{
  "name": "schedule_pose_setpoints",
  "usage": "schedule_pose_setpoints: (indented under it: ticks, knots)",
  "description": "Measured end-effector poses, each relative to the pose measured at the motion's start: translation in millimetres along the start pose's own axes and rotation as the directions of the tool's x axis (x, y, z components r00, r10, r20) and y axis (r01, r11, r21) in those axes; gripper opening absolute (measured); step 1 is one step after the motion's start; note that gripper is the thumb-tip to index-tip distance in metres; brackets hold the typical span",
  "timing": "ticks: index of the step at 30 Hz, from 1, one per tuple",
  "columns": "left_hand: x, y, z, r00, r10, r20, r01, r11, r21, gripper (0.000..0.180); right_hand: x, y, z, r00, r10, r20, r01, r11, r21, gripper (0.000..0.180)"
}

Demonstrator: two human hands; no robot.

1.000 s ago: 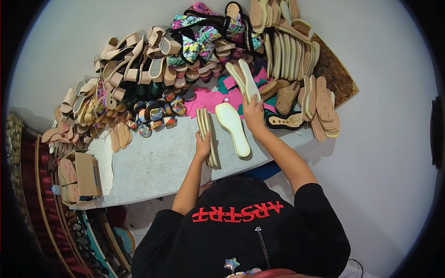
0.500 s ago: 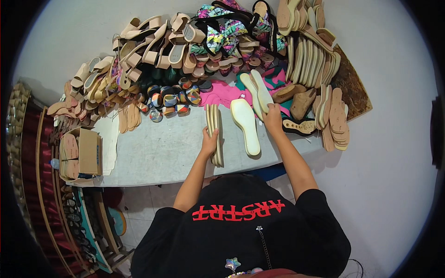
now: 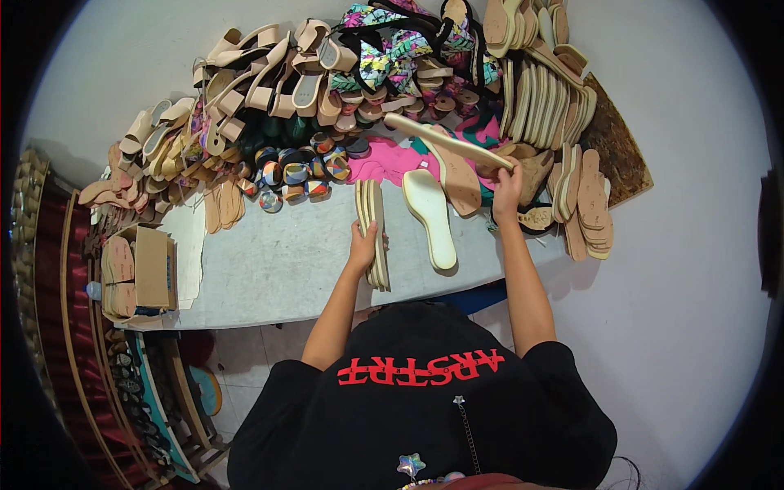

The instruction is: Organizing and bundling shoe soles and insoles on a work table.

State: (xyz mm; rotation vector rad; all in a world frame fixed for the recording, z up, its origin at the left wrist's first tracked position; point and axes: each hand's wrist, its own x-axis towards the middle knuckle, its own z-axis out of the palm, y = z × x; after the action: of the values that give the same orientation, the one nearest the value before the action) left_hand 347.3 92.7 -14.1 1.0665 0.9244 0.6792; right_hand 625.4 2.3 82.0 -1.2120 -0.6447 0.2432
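My left hand [image 3: 363, 245] is closed around a few thick shoe soles [image 3: 370, 204] that stand on edge side by side on the table. Held by one end in my right hand [image 3: 508, 189] is another sole [image 3: 449, 140], raised and seen edge-on, slanting up to the left. Beneath it a tan-faced sole [image 3: 459, 175] lies partly covered. Between my hands a pale cream sole [image 3: 429, 220] rests flat, wide end away from me.
Heeled sandals [image 3: 306, 86] pile up along the back, with colourful patterned heels [image 3: 296, 173] before them. Stacked soles [image 3: 543, 102] and loose tan soles [image 3: 594, 204] crowd the right. Pink cloth [image 3: 380, 163] lies mid-table. A cardboard box [image 3: 155, 267] of soles stands at the left edge.
My right hand has moved up and right, lifting one sole and turning it edge-on. The sole under it now shows its tan face. My left hand keeps its hold on the stack.
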Motion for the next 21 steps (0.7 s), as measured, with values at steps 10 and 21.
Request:
schedule_pose_setpoints:
  ticks: [10, 21]
  knots:
    - [4.2, -4.4, -18.8, 0.990, -0.021, 0.139, 0.028, 0.998, -0.053, 0.037, 1.6, 3.3, 26.6, 0.896, 0.313, 0.315, -0.435, 0.764, 0.476, 0.037]
    - [-21.7, 13.0, -18.4, 0.984, -0.110, 0.142, 0.127, 0.985, -0.117, 0.038, -51.6, 48.0, 98.6, 0.692, 0.578, 0.432, -0.721, 0.540, 0.434, 0.037]
